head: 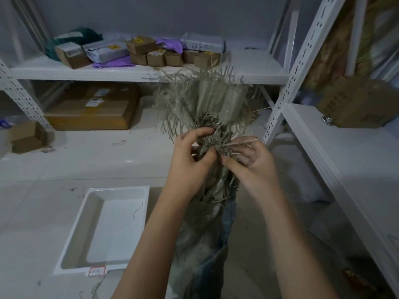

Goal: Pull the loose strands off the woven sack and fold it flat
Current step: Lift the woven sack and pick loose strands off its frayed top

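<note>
In front of the white shelves, the woven sack (207, 223) is gathered into a long bundle that stands nearly upright, with its frayed mouth at the top and its body hanging down between the two forearms. The loose strands (190, 98) spread out like a fan above the hands, in front of the edge of the middle shelf (86, 74).

The left hand (192, 160) is closed around the neck of the bundle, thumb and fingers pinching the fringe from the left side. The right hand (250, 160) touches the same place from the right — its fingers seem to pinch a few pale strands that run sideways to the right, but how firmly it holds them I cannot tell.

The long axis of the sack runs up and down, and the pinched strands lie across it. So the pull probably must go to the right, away from the left hand, which is the anchor. Both hands are equally near to the fringe.

A white tray (121, 189) lies on the floor to the left, with one thin strand in it — the folding is not yet begun.
</note>
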The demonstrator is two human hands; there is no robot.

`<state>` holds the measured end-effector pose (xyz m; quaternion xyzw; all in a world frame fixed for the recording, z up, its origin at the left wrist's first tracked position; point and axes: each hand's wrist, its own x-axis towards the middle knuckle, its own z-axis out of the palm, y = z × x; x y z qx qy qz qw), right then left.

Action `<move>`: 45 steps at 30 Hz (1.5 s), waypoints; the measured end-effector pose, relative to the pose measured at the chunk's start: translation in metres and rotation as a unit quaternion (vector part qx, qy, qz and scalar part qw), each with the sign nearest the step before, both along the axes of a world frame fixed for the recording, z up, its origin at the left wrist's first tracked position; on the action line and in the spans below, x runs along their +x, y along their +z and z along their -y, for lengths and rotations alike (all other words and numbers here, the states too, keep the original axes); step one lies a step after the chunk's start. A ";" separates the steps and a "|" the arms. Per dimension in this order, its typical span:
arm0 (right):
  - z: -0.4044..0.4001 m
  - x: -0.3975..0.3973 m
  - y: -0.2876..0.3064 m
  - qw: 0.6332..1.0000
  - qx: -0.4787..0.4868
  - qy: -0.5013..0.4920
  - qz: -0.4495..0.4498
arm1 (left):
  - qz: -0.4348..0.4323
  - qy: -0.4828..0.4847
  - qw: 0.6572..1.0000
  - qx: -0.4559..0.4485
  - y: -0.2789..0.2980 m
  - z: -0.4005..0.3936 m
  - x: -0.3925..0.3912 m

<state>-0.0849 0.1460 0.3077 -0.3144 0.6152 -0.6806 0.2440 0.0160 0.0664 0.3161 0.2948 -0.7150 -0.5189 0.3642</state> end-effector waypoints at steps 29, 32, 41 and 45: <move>-0.008 0.006 0.014 0.977 0.043 -0.156 -0.138 | 0.019 -0.012 0.999 -0.043 -0.003 -0.004 -0.002; -0.014 -0.002 0.017 0.900 0.023 -0.194 -0.389 | 0.009 -0.016 0.998 -0.055 -0.007 -0.003 -0.001; -0.008 -0.004 0.004 0.853 0.064 -0.128 -0.503 | 0.003 -0.087 0.992 -0.094 -0.010 -0.004 -0.001; -0.006 -0.003 0.003 0.885 0.063 -0.105 -0.450 | -0.014 -0.113 0.993 -0.036 -0.004 -0.005 0.000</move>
